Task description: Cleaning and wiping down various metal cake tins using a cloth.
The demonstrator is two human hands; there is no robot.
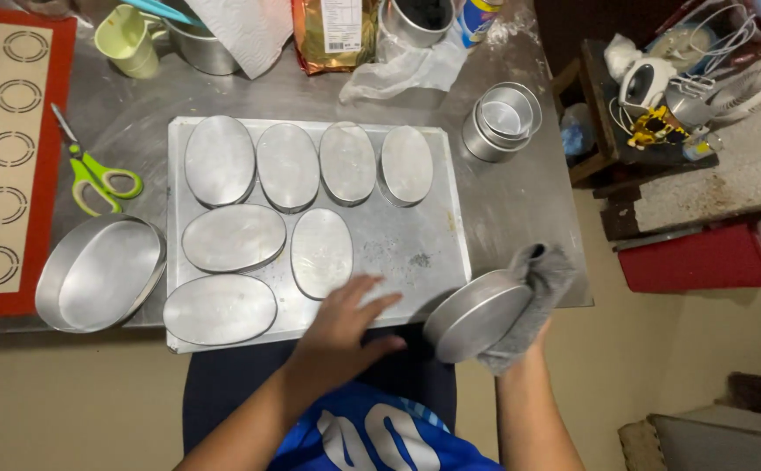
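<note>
A metal baking tray (415,253) lies on the steel table, with several oval metal pans turned upside down on it. My left hand (343,331) rests open on the tray's near edge, fingers spread, just below one oval pan (321,252). Off the table's near right corner, my right hand (520,344) is mostly hidden under a grey cloth (542,292). That hand grips another oval pan (476,316) through the cloth, tilted on its side.
A larger oval pan (99,272) sits left of the tray beside green scissors (92,174) and a red baking mat (14,157). Nested round tins (503,120) stand at the right. A cup (127,39), bags and bowls line the far edge.
</note>
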